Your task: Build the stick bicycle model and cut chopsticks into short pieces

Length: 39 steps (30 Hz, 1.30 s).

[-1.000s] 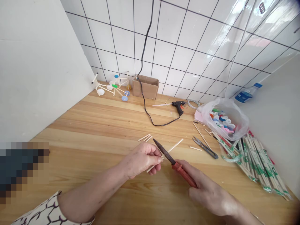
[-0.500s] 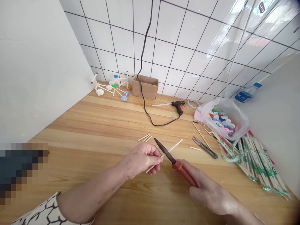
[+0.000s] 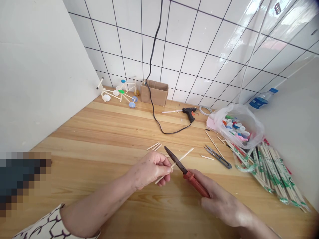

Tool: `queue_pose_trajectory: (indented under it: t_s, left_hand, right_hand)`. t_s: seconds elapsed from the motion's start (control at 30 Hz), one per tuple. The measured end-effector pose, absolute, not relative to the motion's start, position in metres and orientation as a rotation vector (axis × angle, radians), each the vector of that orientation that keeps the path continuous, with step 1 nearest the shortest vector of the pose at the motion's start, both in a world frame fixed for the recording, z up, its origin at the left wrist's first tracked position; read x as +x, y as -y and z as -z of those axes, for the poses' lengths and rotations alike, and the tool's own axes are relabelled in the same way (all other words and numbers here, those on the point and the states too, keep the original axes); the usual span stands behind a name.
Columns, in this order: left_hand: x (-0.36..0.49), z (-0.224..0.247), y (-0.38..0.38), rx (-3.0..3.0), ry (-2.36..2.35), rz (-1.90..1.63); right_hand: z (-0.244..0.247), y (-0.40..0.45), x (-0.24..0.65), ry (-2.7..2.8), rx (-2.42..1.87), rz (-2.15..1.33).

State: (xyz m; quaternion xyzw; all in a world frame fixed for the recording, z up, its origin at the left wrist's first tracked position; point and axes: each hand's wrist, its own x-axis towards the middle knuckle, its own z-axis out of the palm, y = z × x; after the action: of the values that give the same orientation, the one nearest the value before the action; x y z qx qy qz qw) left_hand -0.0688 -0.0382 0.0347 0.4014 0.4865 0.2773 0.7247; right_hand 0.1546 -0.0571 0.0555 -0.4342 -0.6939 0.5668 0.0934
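Note:
My left hand (image 3: 156, 169) is closed, pinching a thin wooden stick (image 3: 186, 153) between thumb and fingers. The stick slants up to the right, and a lower end shows beneath the fingers. My right hand (image 3: 219, 199) grips red-handled scissors (image 3: 196, 184), seen nearly edge-on. Their dark blades cross the stick just beyond my left fingertips; whether they are parted there I cannot tell. Several short cut sticks (image 3: 153, 146) lie on the wooden table (image 3: 112, 132) just past my left hand.
Thread snips (image 3: 218, 156), loose sticks and packs of wrapped chopsticks (image 3: 276, 172) lie at right. Behind them are a plastic bag of bottle caps (image 3: 239, 127) and a bottle (image 3: 263, 99). A corded glue gun (image 3: 189, 113), cardboard box (image 3: 154, 93) and stick-and-cap models (image 3: 121, 92) sit by the tiled wall.
The far end of the stick has shifted very slightly down and to the left. Both hands and the scissors stay almost where they were.

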Motion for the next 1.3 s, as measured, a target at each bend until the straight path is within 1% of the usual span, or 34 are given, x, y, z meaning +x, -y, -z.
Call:
queue_pose_trajectory:
  t_s: [0.23, 1.07, 1.3]
  left_hand:
    - [-0.0696, -0.0335, 0.0386, 0.894, -1.073, -0.614]
    - [-0.0704, -0.0306, 0.0378, 0.896, -1.072, -0.606]
    - [-0.0691, -0.0316, 0.0374, 0.919, -1.088, -0.596]
  right_hand:
    - [-0.0494, 0.057, 0.1554, 2.056, -1.29, -1.649]
    - [-0.0537, 0.0562, 0.1541, 2.067, -1.273, -1.652]
    - [-0.0545, 0.0554, 0.1511, 2.154, -1.371, -1.569]
